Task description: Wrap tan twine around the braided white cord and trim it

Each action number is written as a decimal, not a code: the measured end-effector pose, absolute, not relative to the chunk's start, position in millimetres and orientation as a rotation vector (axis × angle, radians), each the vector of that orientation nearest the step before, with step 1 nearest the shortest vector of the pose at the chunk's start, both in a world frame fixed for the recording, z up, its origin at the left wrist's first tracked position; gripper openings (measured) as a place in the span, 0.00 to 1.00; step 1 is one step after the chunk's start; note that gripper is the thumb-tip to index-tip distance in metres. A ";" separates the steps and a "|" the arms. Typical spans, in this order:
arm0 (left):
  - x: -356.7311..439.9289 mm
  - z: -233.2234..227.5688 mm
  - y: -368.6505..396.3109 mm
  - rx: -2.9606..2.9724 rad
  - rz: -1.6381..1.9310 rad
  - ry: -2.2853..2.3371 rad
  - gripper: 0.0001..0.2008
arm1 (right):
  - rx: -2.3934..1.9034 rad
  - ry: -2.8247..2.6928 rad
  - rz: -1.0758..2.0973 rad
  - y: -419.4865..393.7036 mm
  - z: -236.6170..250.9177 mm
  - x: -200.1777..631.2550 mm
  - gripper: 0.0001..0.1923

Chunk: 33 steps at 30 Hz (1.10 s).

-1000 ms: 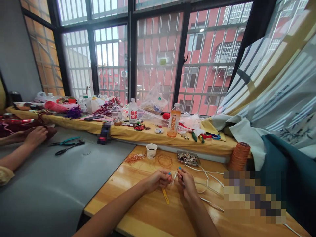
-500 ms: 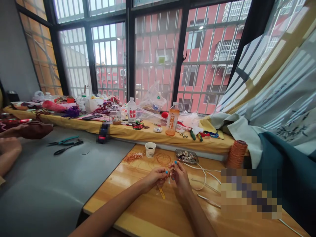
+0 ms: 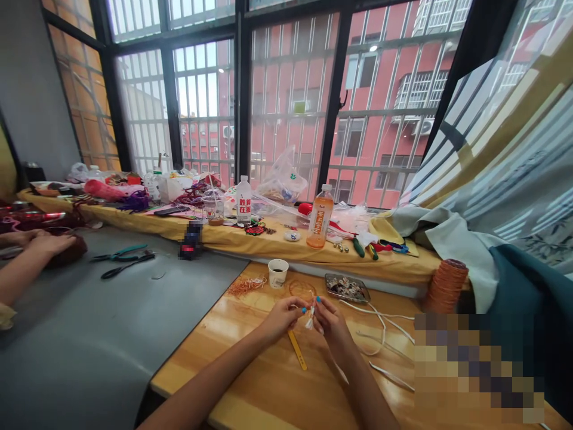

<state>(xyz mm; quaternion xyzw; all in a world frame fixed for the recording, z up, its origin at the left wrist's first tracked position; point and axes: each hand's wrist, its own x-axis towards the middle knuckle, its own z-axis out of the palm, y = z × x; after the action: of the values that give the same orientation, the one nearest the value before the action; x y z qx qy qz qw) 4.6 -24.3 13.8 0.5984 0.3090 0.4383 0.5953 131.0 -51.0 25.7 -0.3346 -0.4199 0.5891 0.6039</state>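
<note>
Over the wooden board, my left hand point(image 3: 286, 316) and my right hand point(image 3: 330, 321) meet fingertip to fingertip, both closed in a pinch. Between them is a small piece of white cord point(image 3: 310, 321) with a frayed, tassel-like end hanging down. A yellow strip with small dark marks point(image 3: 297, 350) lies on the board just below my left hand. Behind my fingertips rests a loose coil of thin orange-brown cord point(image 3: 302, 289). White cords point(image 3: 384, 331) trail across the board to the right of my right hand.
Around the wooden board point(image 3: 242, 364) stand a paper cup point(image 3: 278, 273), a tray of small pieces point(image 3: 347, 288), thread scraps point(image 3: 245, 286) and an orange cord spool point(image 3: 447, 285). Pliers point(image 3: 120, 254) lie on the grey table. Another person's hands point(image 3: 42, 245) work at far left. Bottles point(image 3: 320, 218) line the sill.
The view has shifted slightly left, so things sit further right. More of the white frayed cord now shows between my hands. The other person's hands have moved over the brown item.
</note>
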 end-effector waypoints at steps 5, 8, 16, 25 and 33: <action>0.4 22.7 -28.1 1.839 1.042 0.704 0.06 | -0.774 -0.887 1.303 -48.6 24.4 132.6 0.17; -3.1 26.7 -28.7 1.824 0.874 0.655 0.12 | -0.818 -0.935 1.301 -45.2 19.6 134.7 0.17; -1.9 20.8 -21.9 1.403 0.978 0.697 0.18 | -0.846 -0.969 1.276 -41.4 11.2 135.0 0.18; 1.8 19.7 -22.6 1.531 0.869 0.718 0.16 | -0.832 -0.969 1.301 -42.6 9.0 134.8 0.17; -1.0 20.3 -24.7 1.296 0.960 0.582 0.14 | -0.822 -0.922 1.368 -46.5 11.5 131.0 0.16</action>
<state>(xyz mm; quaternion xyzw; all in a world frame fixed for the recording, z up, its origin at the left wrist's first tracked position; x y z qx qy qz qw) -1.0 -24.7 20.3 0.5715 0.2565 0.4234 0.6545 131.0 -46.5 11.5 -0.3552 -0.3986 0.5910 0.6047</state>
